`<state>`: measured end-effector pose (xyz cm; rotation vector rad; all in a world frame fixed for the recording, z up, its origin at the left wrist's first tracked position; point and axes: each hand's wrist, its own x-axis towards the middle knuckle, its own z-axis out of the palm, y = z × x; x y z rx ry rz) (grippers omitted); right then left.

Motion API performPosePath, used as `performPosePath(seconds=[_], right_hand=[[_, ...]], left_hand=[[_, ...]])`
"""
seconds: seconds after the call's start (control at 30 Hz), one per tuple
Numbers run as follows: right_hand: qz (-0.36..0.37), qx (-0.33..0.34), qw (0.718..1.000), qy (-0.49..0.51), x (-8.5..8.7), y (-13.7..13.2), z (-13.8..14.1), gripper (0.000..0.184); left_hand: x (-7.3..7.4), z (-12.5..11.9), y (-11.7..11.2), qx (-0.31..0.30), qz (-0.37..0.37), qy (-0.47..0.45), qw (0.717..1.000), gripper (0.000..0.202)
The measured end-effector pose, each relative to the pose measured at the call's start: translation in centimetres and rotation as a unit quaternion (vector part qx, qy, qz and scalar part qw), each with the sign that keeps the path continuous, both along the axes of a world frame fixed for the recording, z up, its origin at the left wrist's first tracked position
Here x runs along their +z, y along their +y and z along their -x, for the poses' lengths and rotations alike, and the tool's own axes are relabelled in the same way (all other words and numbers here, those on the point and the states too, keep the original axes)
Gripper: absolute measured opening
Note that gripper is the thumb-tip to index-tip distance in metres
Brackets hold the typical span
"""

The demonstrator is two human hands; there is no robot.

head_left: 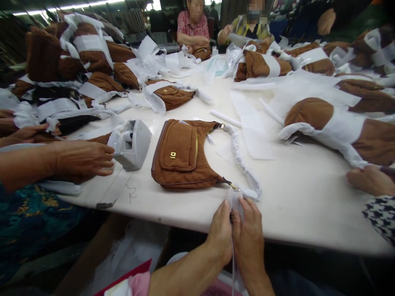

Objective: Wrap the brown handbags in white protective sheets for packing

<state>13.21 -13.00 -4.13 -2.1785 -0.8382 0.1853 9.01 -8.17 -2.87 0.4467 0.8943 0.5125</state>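
Presently, both bare hands are low in the frame, just right of the middle; the left hand [220, 230] and the right hand [249, 230] are side by side, almost touching, and each pinches a white strip [235, 198] between thumb and fingers; the strip runs from the fingertips downward between the wrists, and the other fingers are bent close together. Just above the fingertips is the metal clasp [233, 187] at the lower end of the bag [177, 158].

The bag lies flat in the centre of the frame, on the white table [296, 209]; it is brown and ribbed, with a front pocket and a small gold badge [173, 155]; its strap [237, 150], wrapped in white, makes a curve to the right and comes back down beside the clasp.

Left of the bag, near it but apart, stands a grey tape dispenser [135, 144]; close beside it is a co-worker's hand [83, 159], with fingers together; what it holds, I cannot tell. At the right edge another co-worker's hand [372, 180] grips a wrapped strap; in the upper left more brown bags [89, 53] are piled up.
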Motion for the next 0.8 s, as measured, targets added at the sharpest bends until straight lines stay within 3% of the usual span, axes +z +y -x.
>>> performPosePath(seconds=[0.1,0.23,0.4,0.57,0.7,0.8], right_hand=[[0.017,0.014,0.996,-0.088,-0.6,0.0,0.2,0.04],[-0.016,0.024,0.994,-0.11,-1.0,-0.2,-0.2,0.035],[0.0,0.111,0.993,-0.034,-0.3,-0.5,-1.9,0.035],[0.015,0.241,0.967,0.08,0.4,-0.7,-3.6,0.036],[0.016,0.238,0.968,0.076,0.1,-0.7,-3.8,0.039],[0.016,0.224,0.97,0.093,-0.2,-0.8,-3.7,0.043]], left_hand=[[0.0,-0.1,0.0,0.024,-0.034,-0.035,0.999,0.041],[0.2,-0.1,0.6,-0.016,-0.026,-0.077,0.997,0.03],[0.3,-0.2,1.4,-0.042,-0.066,-0.044,0.996,0.025],[0.1,-0.5,1.9,-0.093,-0.095,0.012,0.991,0.026],[-0.3,-0.5,2.0,-0.108,-0.094,0.03,0.989,0.028],[-0.4,-0.3,2.5,-0.108,-0.049,0.011,0.993,0.033]])
